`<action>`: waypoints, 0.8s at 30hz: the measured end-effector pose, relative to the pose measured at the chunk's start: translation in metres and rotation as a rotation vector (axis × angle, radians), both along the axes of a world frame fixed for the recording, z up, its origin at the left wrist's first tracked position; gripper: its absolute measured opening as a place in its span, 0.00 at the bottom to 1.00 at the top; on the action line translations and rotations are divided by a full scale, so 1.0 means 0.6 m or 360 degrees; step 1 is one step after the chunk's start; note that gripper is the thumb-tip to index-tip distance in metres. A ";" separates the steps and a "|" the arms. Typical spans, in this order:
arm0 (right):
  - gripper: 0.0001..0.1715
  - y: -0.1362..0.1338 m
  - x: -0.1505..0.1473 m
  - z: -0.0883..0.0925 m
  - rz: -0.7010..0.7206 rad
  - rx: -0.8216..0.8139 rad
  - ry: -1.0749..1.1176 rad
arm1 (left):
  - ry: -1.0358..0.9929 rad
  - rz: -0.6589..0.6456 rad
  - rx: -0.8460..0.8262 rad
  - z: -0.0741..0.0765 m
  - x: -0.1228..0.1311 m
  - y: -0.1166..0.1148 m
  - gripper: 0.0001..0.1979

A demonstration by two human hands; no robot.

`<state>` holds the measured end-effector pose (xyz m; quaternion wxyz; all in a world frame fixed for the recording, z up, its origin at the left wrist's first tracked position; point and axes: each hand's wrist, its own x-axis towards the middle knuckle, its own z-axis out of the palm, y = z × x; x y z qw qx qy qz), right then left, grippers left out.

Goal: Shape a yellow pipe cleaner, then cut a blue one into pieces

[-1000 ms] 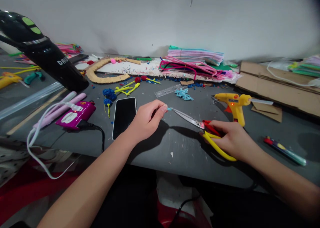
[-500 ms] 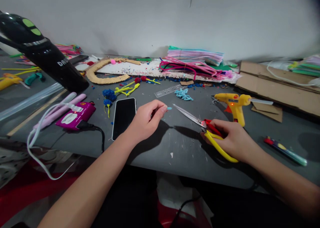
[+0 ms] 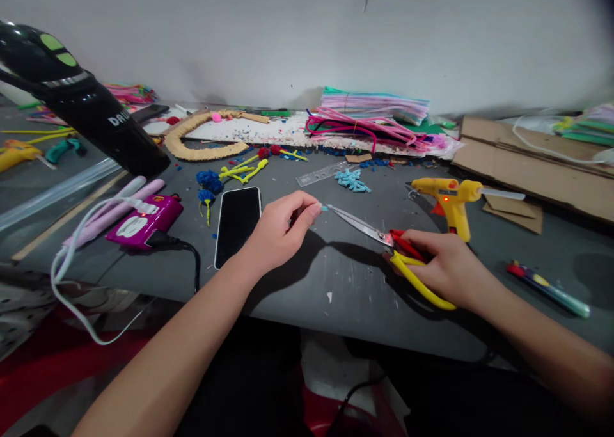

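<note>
Between the thumb and forefinger of my left hand (image 3: pixel 288 226) is a small light-blue piece (image 3: pixel 325 208), its end sticking out to the right; it looks like a short bit of pipe cleaner. My right hand (image 3: pixel 444 264) is wrapped round the red and yellow handles of a pair of scissors (image 3: pixel 362 224). The blades point left and look nearly closed, with their tip at the end of the blue piece. Behind the hands lies a small pile of light-blue pieces (image 3: pixel 352 180), beside a clear ruler (image 3: pixel 322 174).
A phone (image 3: pixel 237 226) lies left of my left hand. The yellow glue gun (image 3: pixel 453 200) stands behind my right hand, with a cutter knife (image 3: pixel 547 288) to its right. A black vacuum (image 3: pixel 105 114) and a purple power box (image 3: pixel 146 222) are at left; cardboard (image 3: pixel 532 168) lies back right.
The scissors have moved slightly left, so their tip now meets the end of the light-blue piece. My left hand has stayed nearly still.
</note>
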<state>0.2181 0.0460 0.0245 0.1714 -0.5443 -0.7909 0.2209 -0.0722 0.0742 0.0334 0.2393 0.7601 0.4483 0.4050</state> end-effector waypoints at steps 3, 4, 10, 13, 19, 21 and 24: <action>0.13 0.001 0.000 0.001 -0.0017 -0.0020 0.0020 | 0.0001 0.0000 0.0008 0.001 0.000 -0.001 0.12; 0.14 0.001 0.000 0.001 -0.0031 -0.0032 0.0033 | 0.0001 -0.0002 0.0009 0.001 0.000 -0.001 0.12; 0.19 -0.002 0.001 0.001 -0.0082 -0.0106 0.0146 | 0.0005 0.0003 0.0016 0.002 0.001 -0.002 0.12; 0.19 -0.002 0.000 0.003 -0.0048 -0.0097 0.0113 | 0.0003 0.0002 0.0020 0.002 0.001 -0.002 0.11; 0.17 0.000 -0.002 0.003 -0.0039 -0.0072 0.0077 | 0.0013 -0.0017 0.0020 0.004 0.001 -0.001 0.10; 0.17 0.000 -0.001 0.003 -0.0031 -0.0067 0.0067 | 0.0017 -0.0020 0.0027 0.004 0.001 -0.001 0.10; 0.16 0.001 -0.001 0.003 -0.0017 -0.0066 0.0055 | 0.0020 -0.0016 0.0024 0.004 0.002 -0.001 0.10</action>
